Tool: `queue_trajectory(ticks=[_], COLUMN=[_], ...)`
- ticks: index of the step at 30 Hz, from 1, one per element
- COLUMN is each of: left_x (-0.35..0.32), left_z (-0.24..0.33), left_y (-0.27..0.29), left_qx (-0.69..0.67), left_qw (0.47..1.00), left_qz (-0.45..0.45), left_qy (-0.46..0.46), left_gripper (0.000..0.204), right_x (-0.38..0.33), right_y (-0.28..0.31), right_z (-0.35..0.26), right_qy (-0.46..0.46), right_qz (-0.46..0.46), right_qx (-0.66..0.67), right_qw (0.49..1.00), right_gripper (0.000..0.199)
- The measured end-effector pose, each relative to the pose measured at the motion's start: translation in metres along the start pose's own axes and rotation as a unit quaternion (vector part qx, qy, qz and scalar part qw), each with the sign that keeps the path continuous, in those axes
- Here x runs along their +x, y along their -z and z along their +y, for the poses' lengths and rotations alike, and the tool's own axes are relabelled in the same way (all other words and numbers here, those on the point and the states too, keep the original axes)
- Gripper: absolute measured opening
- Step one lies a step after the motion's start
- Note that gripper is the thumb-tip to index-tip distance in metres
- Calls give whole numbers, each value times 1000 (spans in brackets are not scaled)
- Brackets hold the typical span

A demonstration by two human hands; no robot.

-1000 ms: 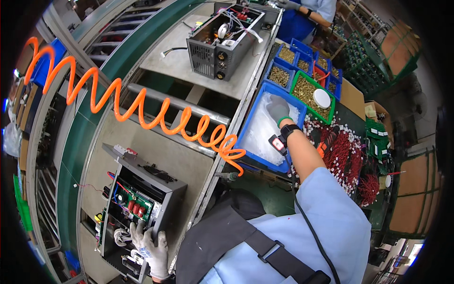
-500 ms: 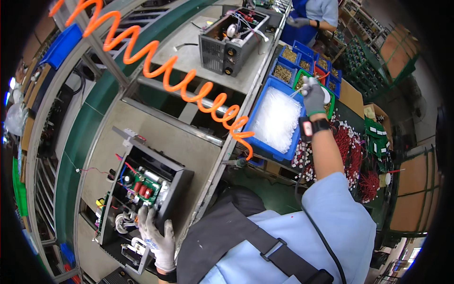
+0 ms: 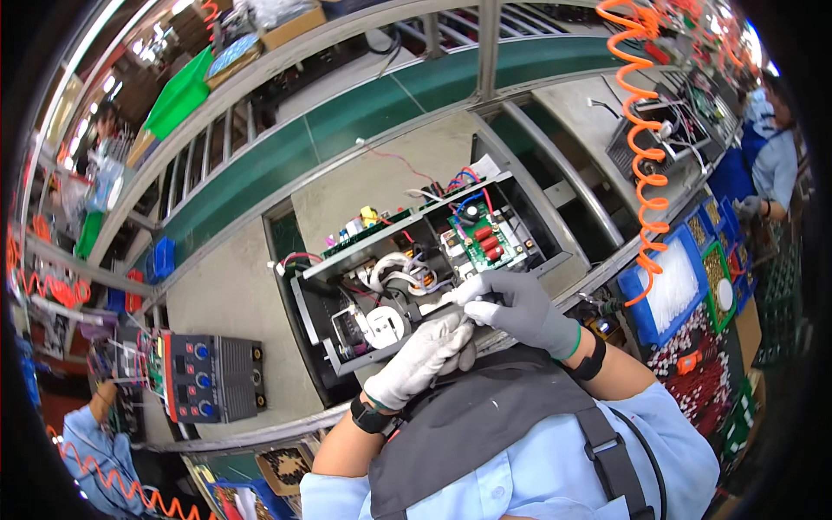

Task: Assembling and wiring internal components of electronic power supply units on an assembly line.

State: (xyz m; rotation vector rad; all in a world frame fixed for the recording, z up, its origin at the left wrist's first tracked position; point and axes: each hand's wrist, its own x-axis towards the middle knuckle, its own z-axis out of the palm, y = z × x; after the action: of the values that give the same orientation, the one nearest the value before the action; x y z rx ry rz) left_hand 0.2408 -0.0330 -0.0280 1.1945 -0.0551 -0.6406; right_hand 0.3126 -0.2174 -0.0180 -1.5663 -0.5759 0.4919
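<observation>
An open black unit (image 3: 305, 305) lies in front of me, showing a green circuit board (image 3: 479, 245), wound coils and red, blue and white wires. My right hand (image 3: 520, 310), in a grey glove, hovers over the unit's near edge and pinches a small white part (image 3: 450, 298) between thumb and fingers. My left hand (image 3: 423, 354), in a white glove, lies just below it with its fingertips touching the right hand's fingers. Whether the left hand grips anything is hidden.
An orange coiled hose (image 3: 646, 178) hangs at the right above a blue bin of white parts (image 3: 672, 293). Another open unit (image 3: 659, 130) sits farther right, a closed unit with blue knobs (image 3: 210, 378) at the left. Co-workers stand at right (image 3: 777, 165) and lower left (image 3: 87, 438).
My right hand left the blue bin and came back to the open unit. My left hand moved from the chassis edge up to meet it. The view swung toward the unit.
</observation>
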Motion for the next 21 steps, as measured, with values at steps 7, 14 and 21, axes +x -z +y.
queue_trajectory(ticks=[7, 14, 21], left_x=[-7, 54, 64], left_z=[9, 34, 29], left_y=[8, 30, 67], left_qx=[235, 576, 546], left_qw=[892, 717, 766], left_qz=[383, 393, 339], left_qy=[-56, -9, -5], left_gripper=[24, 49, 42], right_x=[40, 60, 61], right_y=[54, 46, 56], right_z=[-18, 8, 17], right_qy=[23, 64, 93], right_qz=[134, 57, 80], right_qx=[151, 54, 54], right_qw=[979, 995, 991], right_gripper=[33, 28, 23])
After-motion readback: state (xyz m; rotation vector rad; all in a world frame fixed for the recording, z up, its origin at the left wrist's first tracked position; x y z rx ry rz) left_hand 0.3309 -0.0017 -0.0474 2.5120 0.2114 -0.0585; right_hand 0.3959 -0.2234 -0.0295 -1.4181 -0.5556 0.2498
